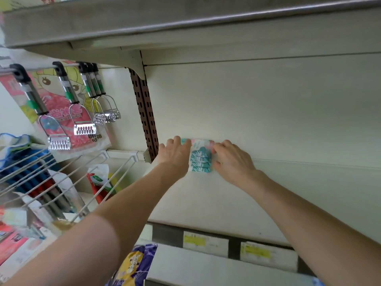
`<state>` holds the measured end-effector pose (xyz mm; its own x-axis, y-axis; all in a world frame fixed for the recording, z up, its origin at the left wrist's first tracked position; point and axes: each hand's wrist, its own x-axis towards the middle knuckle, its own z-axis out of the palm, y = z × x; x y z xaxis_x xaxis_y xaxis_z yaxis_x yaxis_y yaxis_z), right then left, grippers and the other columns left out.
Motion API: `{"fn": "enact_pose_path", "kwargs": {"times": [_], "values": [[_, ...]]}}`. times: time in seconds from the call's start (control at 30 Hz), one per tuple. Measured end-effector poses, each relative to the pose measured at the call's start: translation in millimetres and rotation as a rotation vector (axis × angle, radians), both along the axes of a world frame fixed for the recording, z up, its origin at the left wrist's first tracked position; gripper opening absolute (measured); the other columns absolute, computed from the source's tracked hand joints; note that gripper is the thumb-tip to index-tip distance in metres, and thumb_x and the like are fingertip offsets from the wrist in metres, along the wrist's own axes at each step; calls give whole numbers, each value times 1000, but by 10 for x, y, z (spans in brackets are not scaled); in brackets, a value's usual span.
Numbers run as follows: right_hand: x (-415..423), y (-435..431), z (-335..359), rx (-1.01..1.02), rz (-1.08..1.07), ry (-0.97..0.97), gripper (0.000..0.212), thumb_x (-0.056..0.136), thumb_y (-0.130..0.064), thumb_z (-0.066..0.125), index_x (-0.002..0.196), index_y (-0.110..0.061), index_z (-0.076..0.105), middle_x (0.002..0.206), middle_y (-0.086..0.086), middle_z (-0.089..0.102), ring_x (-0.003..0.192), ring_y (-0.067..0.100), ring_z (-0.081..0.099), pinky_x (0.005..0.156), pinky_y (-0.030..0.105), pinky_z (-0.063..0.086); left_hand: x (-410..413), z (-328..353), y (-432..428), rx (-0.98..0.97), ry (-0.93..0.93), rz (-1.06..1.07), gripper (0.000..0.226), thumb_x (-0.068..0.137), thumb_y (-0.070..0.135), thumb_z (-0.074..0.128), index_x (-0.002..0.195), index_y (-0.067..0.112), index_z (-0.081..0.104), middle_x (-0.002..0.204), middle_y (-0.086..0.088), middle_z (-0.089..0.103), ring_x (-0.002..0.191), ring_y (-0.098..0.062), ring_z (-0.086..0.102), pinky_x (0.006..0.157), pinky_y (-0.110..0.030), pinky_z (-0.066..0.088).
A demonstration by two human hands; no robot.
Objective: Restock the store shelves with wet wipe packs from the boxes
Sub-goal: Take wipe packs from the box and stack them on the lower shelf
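A stack of teal-and-white wet wipe packs [201, 157] stands at the back of a cream shelf [237, 203], against the rear wall near the brown slotted upright. My left hand [175, 155] holds the stack's left side, fingers curled over its top edge. My right hand [233, 159] grips the right side, fingertips on the pink-tinted top corner. Both arms reach forward over the shelf.
The brown slotted upright [147, 112] divides the bays. Metal graters [82, 112] hang from a rail at the left, above wire dividers [61, 178] and packaged goods. Yellow price labels [255, 252] line the shelf's front edge. Another shelf [185, 21] overhangs above.
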<state>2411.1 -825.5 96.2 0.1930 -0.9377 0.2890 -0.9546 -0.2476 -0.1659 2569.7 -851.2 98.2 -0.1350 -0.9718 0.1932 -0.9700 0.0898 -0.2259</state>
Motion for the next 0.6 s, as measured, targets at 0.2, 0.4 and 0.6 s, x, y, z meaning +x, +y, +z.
{"fn": "enact_pose_path", "kwargs": {"times": [0.2, 0.4, 0.6], "values": [[-468, 565, 68, 34, -74, 21, 31, 96, -21, 48, 125, -12, 52, 123, 8, 53, 114, 28, 54, 89, 36, 45, -627, 92, 556, 75, 23, -105, 68, 92, 30, 57, 149, 20, 21, 141, -14, 35, 127, -32, 41, 102, -43, 34], [-1188, 1281, 120, 61, -258, 21, 32, 96, -25, 49, 125, -11, 54, 120, 7, 57, 108, 26, 57, 83, 33, 44, -1499, 172, 1082, 113, 0, -321, 55, 93, 34, 56, 141, 17, 34, 132, -13, 41, 123, -32, 46, 96, -41, 38], [-1846, 2147, 99, 121, -537, -13, 35, 96, -28, 47, 126, -11, 52, 123, 7, 55, 111, 26, 54, 85, 32, 42, -2406, 187, 1664, 127, -45, -613, 53, 95, 29, 53, 143, 19, 34, 131, -10, 43, 118, -29, 49, 91, -36, 37]]}}
